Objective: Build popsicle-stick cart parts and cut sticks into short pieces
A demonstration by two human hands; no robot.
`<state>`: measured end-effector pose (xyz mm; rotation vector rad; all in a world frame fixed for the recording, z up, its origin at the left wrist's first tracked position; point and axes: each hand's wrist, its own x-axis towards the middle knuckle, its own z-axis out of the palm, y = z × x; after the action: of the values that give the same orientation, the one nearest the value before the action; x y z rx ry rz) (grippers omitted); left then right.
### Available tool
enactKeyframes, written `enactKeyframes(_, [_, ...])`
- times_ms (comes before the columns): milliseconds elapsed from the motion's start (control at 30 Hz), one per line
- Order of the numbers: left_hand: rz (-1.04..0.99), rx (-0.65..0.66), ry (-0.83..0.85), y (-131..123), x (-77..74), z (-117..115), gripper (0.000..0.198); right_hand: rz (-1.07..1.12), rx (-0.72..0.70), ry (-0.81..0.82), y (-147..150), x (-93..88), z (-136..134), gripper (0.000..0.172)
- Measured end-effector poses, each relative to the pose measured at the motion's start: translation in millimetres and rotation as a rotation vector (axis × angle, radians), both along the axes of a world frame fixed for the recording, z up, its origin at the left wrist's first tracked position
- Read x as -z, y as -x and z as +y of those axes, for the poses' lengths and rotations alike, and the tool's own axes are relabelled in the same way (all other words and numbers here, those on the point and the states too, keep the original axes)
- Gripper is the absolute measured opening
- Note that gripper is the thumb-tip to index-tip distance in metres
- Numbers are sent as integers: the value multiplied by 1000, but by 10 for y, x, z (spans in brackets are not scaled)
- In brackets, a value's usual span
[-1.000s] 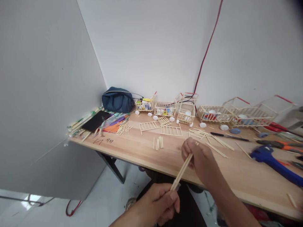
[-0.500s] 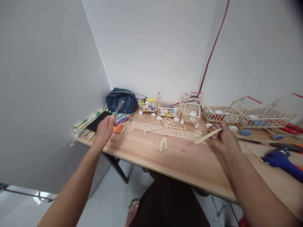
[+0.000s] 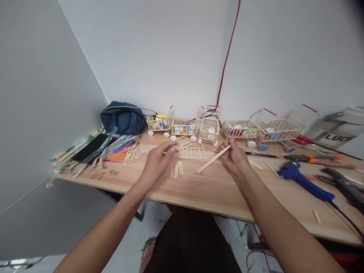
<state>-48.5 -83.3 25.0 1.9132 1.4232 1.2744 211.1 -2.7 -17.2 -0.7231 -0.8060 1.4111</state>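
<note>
My right hand (image 3: 234, 157) is closed around thin wooden sticks (image 3: 212, 160), which point down to the left over the table. My left hand (image 3: 159, 162) hovers over the middle of the table, its fingers smeared by motion. A short row of cut sticks (image 3: 178, 169) lies just right of it. Behind the hands are flat ladder-like stick frames (image 3: 192, 153), partly hidden by my left hand. A clear plastic sleeve (image 3: 100, 151) rests on the supplies at the left.
Small stick-built carts (image 3: 184, 127) with white wheels stand along the wall. A blue bag (image 3: 123, 118) sits at the back left, beside loose short sticks (image 3: 133, 153). To the right lie a blue glue gun (image 3: 305, 182), orange-handled pliers (image 3: 320, 158) and a black tool (image 3: 342, 185).
My left hand has let go of the clear plastic sleeve and moved right, towards the cut sticks. My right hand still holds its sticks. The view has turned to the right.
</note>
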Motion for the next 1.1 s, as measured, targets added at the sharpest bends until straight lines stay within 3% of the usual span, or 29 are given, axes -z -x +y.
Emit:
enactKeyframes(100, [-63, 245, 293, -543, 117, -38, 35, -16, -25, -71, 12, -12, -13, 57])
enactKeyframes(200, [-174, 424, 484, -842, 223, -46, 26, -57, -25, -128, 0, -21, -17, 57])
enactKeyframes(333, [-321, 340, 533, -899, 302, -79, 13, -185, -68, -85, 13, -21, -54, 55])
enactKeyframes(533, [-122, 214, 373, -750, 273, -174, 20, -565, -202, -162, 130, -20, -214, 52])
enactKeyframes(633, [-101, 238, 360, -742, 259, -207, 19, -694, -177, -242, 139, -28, -250, 50])
enactKeyframes(733, [-41, 187, 291, -716, 230, -217, 24, -619, -99, -263, 109, -31, -227, 45])
enactKeyframes(867, [147, -52, 181, -401, 127, -199, 27, -367, 5, -149, 67, -39, -164, 33])
enactKeyframes(1067, [389, -545, 129, 677, 67, -179, 22, -384, 56, -17, 81, -65, -137, 24])
enactKeyframes(1100, [543, -659, 163, 848, 81, -179, 25, -399, 48, -1, 91, -68, -140, 25])
